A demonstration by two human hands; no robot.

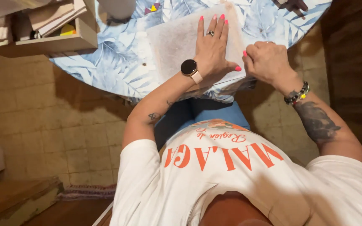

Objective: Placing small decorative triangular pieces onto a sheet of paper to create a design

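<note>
A pale, translucent sheet of paper [177, 42] lay flat on the round table [114, 67], its near edge reaching the table's rim. The left hand [212, 48] pressed down on it, palm flat and fingers spread straight. The right hand [267, 60] was curled closed at the sheet's right edge, apparently pinching it. A wooden shelf [51, 42] stood left of the table.
</note>
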